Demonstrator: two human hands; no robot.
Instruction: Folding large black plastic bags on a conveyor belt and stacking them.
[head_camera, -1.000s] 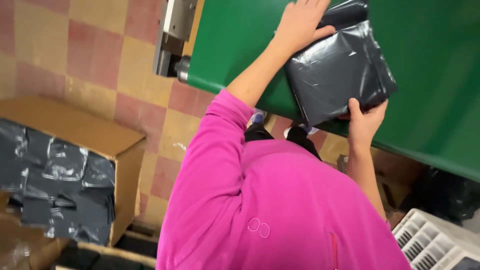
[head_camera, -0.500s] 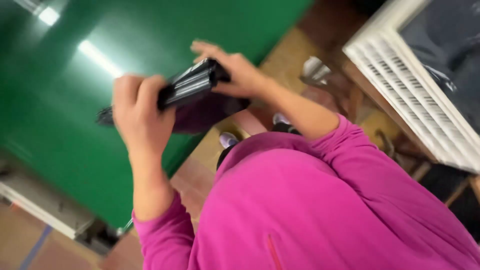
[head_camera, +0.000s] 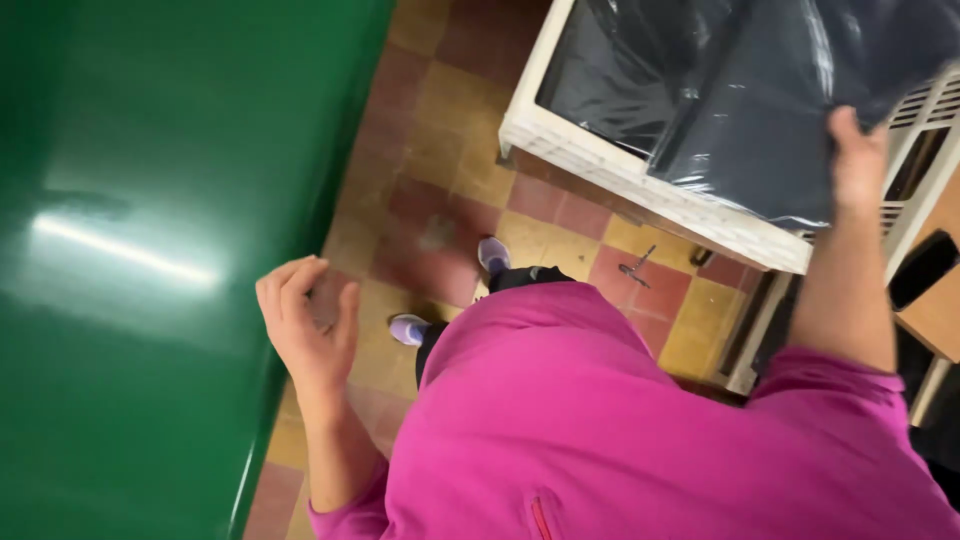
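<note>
- view: head camera, looking straight down past a pink top (head_camera: 620, 430) to the floor.
- right hand (head_camera: 858, 160): raised at the 2 o'clock area of the frame, arm extended away from the body. thumb and fingers are clamped on the lower edge of a black plastic package (head_camera: 770, 110); only the thumb side of the hand shows, the fingers are hidden behind the package.
- black plastic package: flat, glossy, wrapped in shiny film. it sits at 1 o'clock in the frame, held tilted over a white plastic crate (head_camera: 640, 185). whether its far edge touches the crate contents cannot be told.
- white plastic crate: slatted walls, placed on the floor at 1 o'clock from the body. it contains more dark film-wrapped packages (head_camera: 610, 70) lying flat.
- left hand (head_camera: 305, 325): at 9 o'clock from the body, held free with nothing in it. fingers are loosely curled and spread apart, palm turned toward the body. it hovers just beside the edge of the green surface (head_camera: 150, 250), with no visible contact.
- green surface: smooth, glossy, fills the 9 o'clock half of the frame; a light reflection shows on it.
- floor: tiled floor (head_camera: 440, 170) in red and yellow squares runs between the green surface and the crate.
- feet: two lilac shoes (head_camera: 492, 255) are visible at 12 o'clock from the pink top, standing on the tiles.
- a dark flat object (head_camera: 922, 270) lies on a brown surface at 3 o'clock; its kind cannot be told.
</note>
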